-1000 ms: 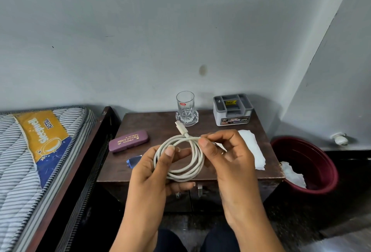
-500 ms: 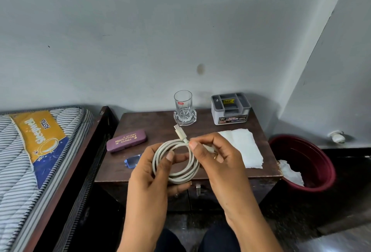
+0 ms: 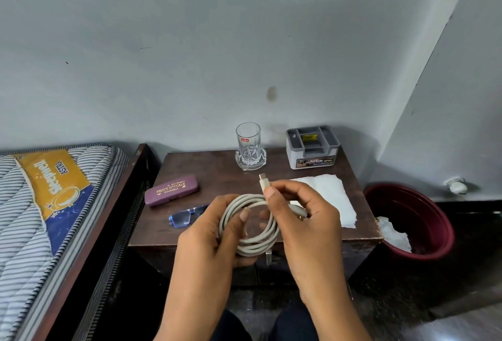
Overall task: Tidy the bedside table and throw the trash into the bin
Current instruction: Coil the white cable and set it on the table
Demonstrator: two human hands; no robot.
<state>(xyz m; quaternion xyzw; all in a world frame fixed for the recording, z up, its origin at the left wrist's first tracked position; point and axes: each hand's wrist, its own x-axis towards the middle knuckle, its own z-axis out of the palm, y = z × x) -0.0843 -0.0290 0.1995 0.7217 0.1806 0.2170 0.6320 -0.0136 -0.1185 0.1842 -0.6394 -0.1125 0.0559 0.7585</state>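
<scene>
While looped above the near edge of table [image 3: 217, 177], cable [image 3: 251, 248]: coil gripped in left hand [image 3: 214, 234], thumb across the strands; free end pinched below plug [image 3: 263, 181] by right hand [image 3: 307, 224], plug pointing far. Judged step: closing off the coil. Keep left thumb pressed over every loop. Wrap or tuck the free end round the bundle, snug, without a sharp kink at plug. Then likely set down far right, by organiser [image 3: 312, 150]. Judged outstanding: tissue [image 3: 328, 194], flat on right of table, for bin [image 3: 426, 213] on floor further right; glasses [image 3: 183, 217] left of hands, near case [image 3: 171, 190].
</scene>
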